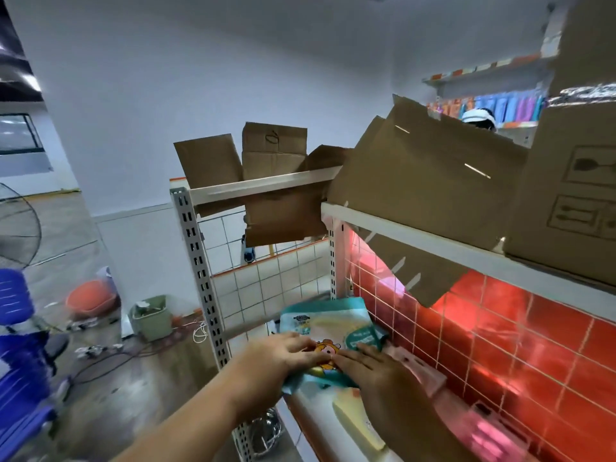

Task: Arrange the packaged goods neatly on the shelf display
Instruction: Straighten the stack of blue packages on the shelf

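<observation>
One wide-angle view, worn on the person's head, faces forward and down at a shelf unit, very near it. The left hand and right hand reach in from the bottom edge.

Left hand: palm down, fingers straight and close together, pointing forward and to the right.
Right hand: palm down, fingers extended and slightly spread, pointing forward and to the left.
Fingertips: the two hands' tips lie just beside each other.
Left forearm: bare, reaching up from the lower left.
Right forearm: bare, shadowed, reaching in from below.
</observation>
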Motion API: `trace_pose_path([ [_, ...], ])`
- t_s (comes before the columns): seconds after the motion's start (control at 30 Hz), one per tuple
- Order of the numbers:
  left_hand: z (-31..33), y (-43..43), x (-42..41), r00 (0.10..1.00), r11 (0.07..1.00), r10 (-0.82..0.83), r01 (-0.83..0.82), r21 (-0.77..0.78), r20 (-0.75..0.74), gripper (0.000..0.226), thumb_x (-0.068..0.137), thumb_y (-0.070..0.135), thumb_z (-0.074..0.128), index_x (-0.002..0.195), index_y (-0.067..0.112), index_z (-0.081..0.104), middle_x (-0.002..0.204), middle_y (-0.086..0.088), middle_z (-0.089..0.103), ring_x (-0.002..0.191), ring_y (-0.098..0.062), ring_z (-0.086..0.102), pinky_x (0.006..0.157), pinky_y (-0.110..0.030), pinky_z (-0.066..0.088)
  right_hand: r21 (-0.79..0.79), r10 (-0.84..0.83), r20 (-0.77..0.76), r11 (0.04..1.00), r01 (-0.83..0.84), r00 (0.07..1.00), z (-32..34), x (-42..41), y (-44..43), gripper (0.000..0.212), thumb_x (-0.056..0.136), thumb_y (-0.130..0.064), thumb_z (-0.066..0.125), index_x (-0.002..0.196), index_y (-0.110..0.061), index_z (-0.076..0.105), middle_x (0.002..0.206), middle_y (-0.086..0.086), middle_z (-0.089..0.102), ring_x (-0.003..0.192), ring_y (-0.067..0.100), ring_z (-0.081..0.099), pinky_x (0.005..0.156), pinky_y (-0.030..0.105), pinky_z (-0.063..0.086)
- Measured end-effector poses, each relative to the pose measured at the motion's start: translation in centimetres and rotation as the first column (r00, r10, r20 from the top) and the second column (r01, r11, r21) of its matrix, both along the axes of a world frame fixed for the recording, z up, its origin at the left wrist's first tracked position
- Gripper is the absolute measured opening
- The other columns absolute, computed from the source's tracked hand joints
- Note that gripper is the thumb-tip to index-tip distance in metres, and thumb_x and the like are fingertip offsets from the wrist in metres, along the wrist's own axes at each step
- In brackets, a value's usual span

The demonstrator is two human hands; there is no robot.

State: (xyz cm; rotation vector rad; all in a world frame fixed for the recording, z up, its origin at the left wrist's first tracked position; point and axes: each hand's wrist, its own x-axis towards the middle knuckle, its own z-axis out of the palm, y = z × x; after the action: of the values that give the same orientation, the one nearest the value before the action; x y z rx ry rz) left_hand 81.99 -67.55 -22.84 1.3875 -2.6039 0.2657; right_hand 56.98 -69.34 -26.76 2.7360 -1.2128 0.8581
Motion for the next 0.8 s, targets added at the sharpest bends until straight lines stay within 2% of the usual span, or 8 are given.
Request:
trace_pose_path([
  [0.1,-1.6,-2.6,1.0,0.999,0.997,-0.012,0.015,0.071,-0.040,0.072,0.094,0.018,0.065,0.148,0.057,0.036,0.149,0.019,0.047,0.130,-0.009,0.052,0.100,-0.032,0.052,0.116,-0.038,-0.052,0.992,0.043,0.998,-1.3,1.1,-1.9,0.085,0.041,-0.012,0.099,0.119,-0.033,0.072,0.115,-0.014,0.073,0.102,0.012,0.071,0.086,0.025,0.055],
  [0.27,-4.1,-8.2,2.7,0.994,0.986,-0.093,0.099,0.132,-0.054,0.062,0.101,0.026,0.053,0.147,0.060,0.031,0.152,0.022,0.043,0.137,-0.008,0.044,0.102,-0.037,0.051,0.178,-0.141,-0.069,0.972,0.151,0.988,-3.7,2.9,-4.9,0.082,0.043,-0.016,0.099,0.118,-0.034,0.071,0.114,-0.015,0.073,0.102,0.011,0.071,0.081,0.026,0.057],
  [0.33,-5.0,-10.8,3.4,0.989,0.985,-0.142,0.144,0.092,-0.028,0.063,0.100,0.028,0.056,0.148,0.059,0.030,0.151,0.020,0.045,0.137,-0.010,0.045,0.101,-0.037,0.051,0.230,-0.190,-0.083,0.951,0.205,0.978,-4.7,3.9,-6.0,0.076,0.056,-0.017,0.093,0.124,-0.036,0.067,0.118,-0.016,0.071,0.107,0.012,0.070,0.084,0.028,0.056],
  [0.43,-6.7,-14.7,4.7,0.983,0.979,-0.183,0.182,0.094,0.005,0.060,0.095,0.031,0.063,0.143,0.057,0.038,0.138,0.017,0.058,0.125,-0.013,0.056,0.094,-0.037,0.054,0.312,-0.302,-0.102,0.895,0.319,0.948,-5.5,6.1,-7.7,0.049,0.095,-0.027,0.055,0.142,-0.041,0.050,0.145,-0.015,0.053,0.134,0.014,0.051,0.110,0.034,0.041],
  [0.47,-7.2,-15.8,5.1,0.983,0.977,-0.184,0.182,0.108,0.010,0.057,0.093,0.032,0.066,0.139,0.055,0.042,0.133,0.016,0.062,0.119,-0.013,0.060,0.091,-0.037,0.055,0.338,-0.332,-0.090,0.877,0.342,0.939,-5.6,6.8,-7.9,0.045,0.102,-0.032,0.045,0.145,-0.044,0.043,0.151,-0.016,0.045,0.139,0.013,0.043,0.117,0.033,0.034],
  [0.57,-8.2,-19.4,6.3,0.989,0.975,-0.145,0.149,0.166,-0.033,0.053,0.086,0.038,0.074,0.132,0.053,0.052,0.125,0.018,0.066,0.111,-0.009,0.065,0.091,-0.035,0.055,0.336,-0.431,-0.084,0.837,0.432,0.899,-6.2,9.3,-9.5,0.045,0.105,-0.030,0.044,0.147,-0.045,0.037,0.155,-0.014,0.039,0.142,0.012,0.038,0.120,0.028,0.024],
  [0.67,-9.3,-21.8,7.1,0.984,0.959,-0.159,0.174,0.225,-0.082,0.055,0.097,0.033,0.060,0.146,0.049,0.040,0.153,0.017,0.045,0.134,-0.012,0.050,0.111,-0.038,0.040,0.342,-0.496,-0.159,0.783,0.519,0.854,-6.5,11.7,-10.4,0.050,0.106,-0.020,0.044,0.152,-0.036,0.035,0.159,-0.016,0.031,0.150,0.012,0.023,0.111,0.021,0.010],
  [0.8,-9.4,-23.4,7.5,0.974,0.917,-0.218,0.225,0.329,-0.057,0.066,0.096,0.033,0.059,0.154,0.044,0.028,0.164,0.013,0.027,0.143,-0.016,0.038,0.117,-0.039,0.033,0.442,-0.598,-0.198,0.653,0.615,0.777,-6.9,14.1,-10.6,0.050,0.103,-0.029,0.051,0.151,-0.035,0.037,0.157,-0.016,0.037,0.147,0.011,0.028,0.117,0.029,0.028],
])
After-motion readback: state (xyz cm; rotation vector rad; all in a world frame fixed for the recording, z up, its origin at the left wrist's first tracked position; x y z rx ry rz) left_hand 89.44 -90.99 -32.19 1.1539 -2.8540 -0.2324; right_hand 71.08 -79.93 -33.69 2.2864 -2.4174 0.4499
